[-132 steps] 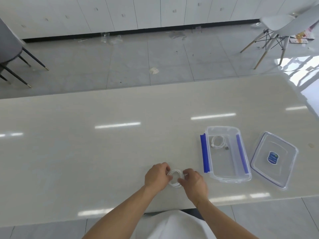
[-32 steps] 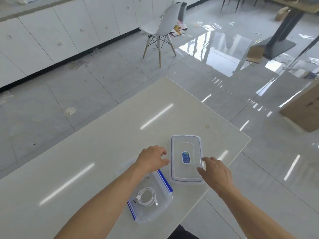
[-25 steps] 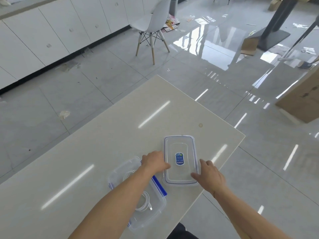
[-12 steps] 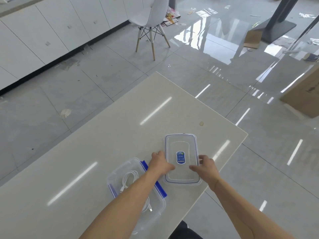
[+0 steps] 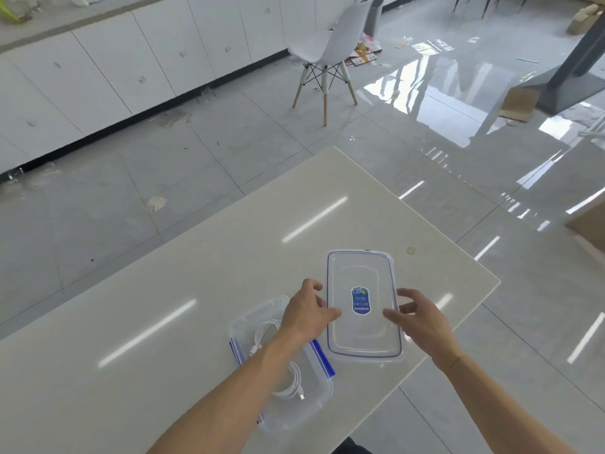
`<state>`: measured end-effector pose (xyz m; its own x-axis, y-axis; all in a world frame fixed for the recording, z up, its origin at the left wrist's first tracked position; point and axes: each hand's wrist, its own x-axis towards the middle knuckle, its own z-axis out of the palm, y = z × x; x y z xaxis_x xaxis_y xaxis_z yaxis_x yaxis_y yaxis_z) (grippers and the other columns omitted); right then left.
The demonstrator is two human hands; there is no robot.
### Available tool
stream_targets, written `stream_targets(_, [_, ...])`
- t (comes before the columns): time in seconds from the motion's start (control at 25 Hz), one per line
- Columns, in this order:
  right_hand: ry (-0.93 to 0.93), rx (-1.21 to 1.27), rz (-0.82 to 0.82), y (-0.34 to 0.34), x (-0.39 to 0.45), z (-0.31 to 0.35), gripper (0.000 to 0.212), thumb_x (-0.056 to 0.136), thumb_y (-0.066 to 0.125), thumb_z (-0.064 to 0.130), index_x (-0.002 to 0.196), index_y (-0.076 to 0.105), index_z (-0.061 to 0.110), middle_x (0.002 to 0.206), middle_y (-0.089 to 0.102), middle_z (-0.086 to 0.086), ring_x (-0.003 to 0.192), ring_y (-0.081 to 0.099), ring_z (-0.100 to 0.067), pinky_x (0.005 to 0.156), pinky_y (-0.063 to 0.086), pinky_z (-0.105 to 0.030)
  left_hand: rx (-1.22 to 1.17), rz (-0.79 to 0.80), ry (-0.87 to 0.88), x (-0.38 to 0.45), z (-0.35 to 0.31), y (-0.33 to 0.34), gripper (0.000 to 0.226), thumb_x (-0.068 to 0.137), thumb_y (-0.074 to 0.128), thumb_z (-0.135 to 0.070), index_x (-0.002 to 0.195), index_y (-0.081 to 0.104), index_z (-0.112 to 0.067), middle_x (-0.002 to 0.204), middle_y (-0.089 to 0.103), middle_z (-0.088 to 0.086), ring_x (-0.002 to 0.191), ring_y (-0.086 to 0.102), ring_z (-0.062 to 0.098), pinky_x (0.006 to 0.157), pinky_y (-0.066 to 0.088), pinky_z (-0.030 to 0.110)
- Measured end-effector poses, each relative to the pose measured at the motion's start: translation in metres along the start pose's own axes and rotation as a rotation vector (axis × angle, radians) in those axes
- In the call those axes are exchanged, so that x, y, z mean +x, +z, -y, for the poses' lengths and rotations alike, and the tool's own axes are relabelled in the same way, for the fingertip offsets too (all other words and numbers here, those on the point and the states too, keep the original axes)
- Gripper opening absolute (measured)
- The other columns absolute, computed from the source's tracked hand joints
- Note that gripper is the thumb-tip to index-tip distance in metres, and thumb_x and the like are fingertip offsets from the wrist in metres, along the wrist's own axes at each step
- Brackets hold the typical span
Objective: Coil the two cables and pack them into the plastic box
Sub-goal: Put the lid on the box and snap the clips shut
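Table (image 5: 196,290) surface fills the lower centre of the frame and carries the open plastic box (image 5: 322,393) at lower centre, with the clear lid (image 5: 361,339) just right of it. Both hands grip the lid by its long edges: the left hand (image 5: 306,314) has its thumb over the left rim, the right hand (image 5: 417,317) has its thumb over the right rim, fingers curled at the edge. Lid lies flat or barely raised; contact with the table cannot be confirmed. Two coiled white cables (image 5: 289,383) lie inside the box, one toward its far end and one toward its near end, so the step in hand appears to be closing. For a clean fit, keep the lid level, carry it left over the box, align the corners with the rim, check that no loop or plug rises above the rim, then press down and fold the blue latches (image 5: 322,357) up. Left forearm crosses the box and hides its middle and part of the far coil. Latch on the left side is only partly visible. Label print (image 5: 360,300) on the lid is too small to read.
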<state>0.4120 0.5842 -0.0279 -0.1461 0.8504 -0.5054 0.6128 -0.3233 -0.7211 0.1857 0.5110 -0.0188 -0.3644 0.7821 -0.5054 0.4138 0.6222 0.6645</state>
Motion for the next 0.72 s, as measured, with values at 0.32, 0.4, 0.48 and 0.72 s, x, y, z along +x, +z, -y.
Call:
stream_targets(0.32, [-0.192, -0.184, 0.159, 0.043, -0.016, 0.047, 0.036, 0.080, 0.075, 0.043, 0.112, 0.061, 0.036, 0.074, 0.072, 0.009, 0.075, 0.067, -0.006, 0.062, 0.046, -0.025, -0.193, -0.174, -0.100, -0.060, 0.057, -0.038, 0.063, 0.075, 0.079, -0.036, 0.127, 0.044, -0.032, 0.085, 0.061, -0.007, 0.076, 0.062, 0.007, 0.065, 0.048, 0.019])
stream_targets(0.4, [-0.222, -0.249, 0.223, 0.059, -0.021, 0.054, 0.034, 0.080, 0.073, 0.045, 0.110, 0.060, 0.036, 0.072, 0.071, 0.010, 0.074, 0.067, -0.005, 0.060, 0.045, -0.024, -0.206, -0.202, -0.127, -0.074, 0.077, -0.044, 0.068, 0.073, 0.078, -0.036, 0.131, 0.043, -0.033, 0.079, 0.060, -0.009, 0.074, 0.061, 0.005, 0.064, 0.046, 0.016])
stream_targets(0.48, [-0.248, -0.303, 0.289, 0.074, -0.025, 0.058, 0.033, 0.081, 0.072, 0.045, 0.110, 0.059, 0.035, 0.073, 0.071, 0.010, 0.075, 0.067, -0.006, 0.060, 0.046, -0.024, -0.226, -0.230, -0.160, -0.087, 0.093, -0.048, 0.069, 0.071, 0.078, -0.037, 0.131, 0.044, -0.032, 0.074, 0.060, -0.011, 0.068, 0.060, 0.002, 0.057, 0.045, 0.010])
stream_targets(0.72, [-0.316, -0.407, 0.394, 0.103, -0.034, 0.064, 0.030, 0.083, 0.073, 0.044, 0.106, 0.058, 0.033, 0.088, 0.070, 0.011, 0.080, 0.068, -0.010, 0.067, 0.049, -0.027, -0.308, -0.297, -0.237, -0.115, 0.129, -0.045, 0.070, 0.066, 0.082, -0.037, 0.126, 0.046, -0.032, 0.083, 0.064, -0.005, 0.068, 0.063, 0.005, 0.054, 0.046, 0.007])
